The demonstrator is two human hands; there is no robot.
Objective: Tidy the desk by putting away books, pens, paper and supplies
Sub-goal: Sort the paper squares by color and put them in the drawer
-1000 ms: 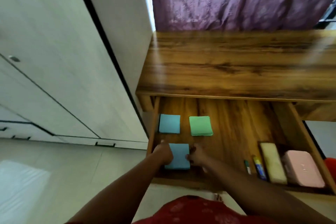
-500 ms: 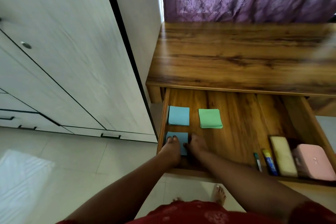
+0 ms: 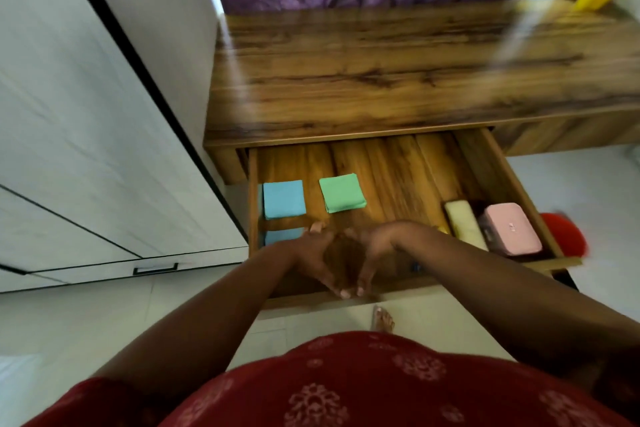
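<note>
Since a moment ago both hands have left the near blue paper pad [image 3: 281,236] and drawn back to the drawer [image 3: 498,180] front. My left hand [image 3: 317,258] and right hand [image 3: 372,253] are relaxed, fingers straight, holding nothing — fingertips meeting at the front edge. Another blue pad [image 3: 284,199] and a green pad [image 3: 342,197] lie farther in; a pink case [image 3: 512,234] sits at the right — beside a yellowish case [image 3: 465,224].
</note>
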